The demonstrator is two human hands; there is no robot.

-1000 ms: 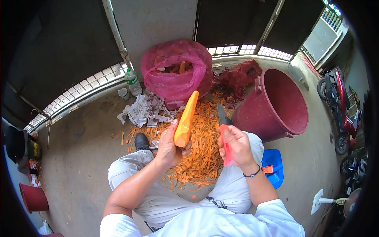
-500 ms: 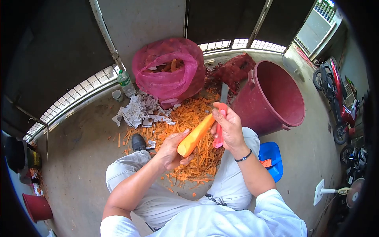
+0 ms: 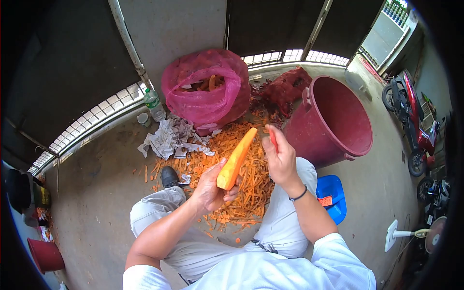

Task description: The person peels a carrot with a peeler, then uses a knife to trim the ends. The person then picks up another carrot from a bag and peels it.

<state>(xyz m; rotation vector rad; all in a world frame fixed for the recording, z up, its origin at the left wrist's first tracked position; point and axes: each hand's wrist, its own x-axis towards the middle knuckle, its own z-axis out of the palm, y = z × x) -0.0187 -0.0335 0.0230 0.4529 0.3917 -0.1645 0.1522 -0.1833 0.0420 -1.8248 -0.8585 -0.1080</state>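
Note:
My left hand point(image 3: 211, 186) grips the thick end of a peeled orange carrot point(image 3: 237, 158), which tilts up and away toward its tip. My right hand point(image 3: 279, 157) is closed around a red-handled peeler point(image 3: 273, 137), of which only the top of the handle shows above the fingers; the blade is hidden. The right hand sits just right of the carrot's upper half. Below both hands lies a heap of orange carrot peelings point(image 3: 244, 181) on the concrete floor between my knees.
A pink mesh sack of carrots point(image 3: 205, 89) stands ahead, a large dark red bucket point(image 3: 333, 121) to the right. Crumpled paper point(image 3: 166, 137), a plastic bottle point(image 3: 153, 104) and a cup lie left. A blue stool point(image 3: 333, 195) is under my right side; motorbikes point(image 3: 411, 125) are parked at far right.
The carrot swung from upright to nearly level and back up to a slant. My right hand moved along it toward the tip and turned, so the peeler now hides behind the fingers.

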